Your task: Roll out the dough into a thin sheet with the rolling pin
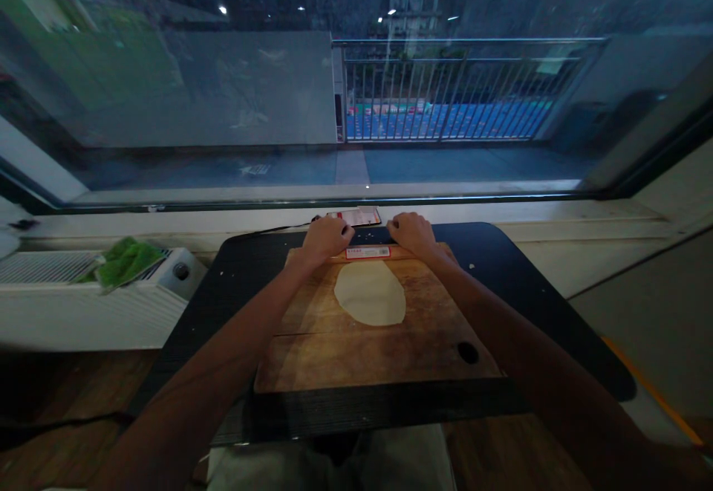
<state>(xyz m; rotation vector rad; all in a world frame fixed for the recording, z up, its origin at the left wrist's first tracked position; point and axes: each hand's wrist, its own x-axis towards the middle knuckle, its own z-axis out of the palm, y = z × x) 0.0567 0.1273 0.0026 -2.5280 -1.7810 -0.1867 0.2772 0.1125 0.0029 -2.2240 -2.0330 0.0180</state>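
Observation:
A flat, roughly round sheet of dough (370, 294) lies on a wooden cutting board (356, 361). Just beyond its far edge, a wooden rolling pin with a red-and-white label (368, 252) lies crosswise near the back of the board. My left hand (327, 237) is closed round the pin's left end, fingers curled. Its right end is in my right hand (412, 231), also closed. Both hands cover the pin's ends, and only the labelled middle shows plainly.
The board rests on a black table (223, 313) against a window sill (267, 218). A phone-like flat device (356, 216) with a cable lies behind the hands. At left, a green cloth (127, 261) lies on a white radiator (89, 313). Small crumbs dot the table.

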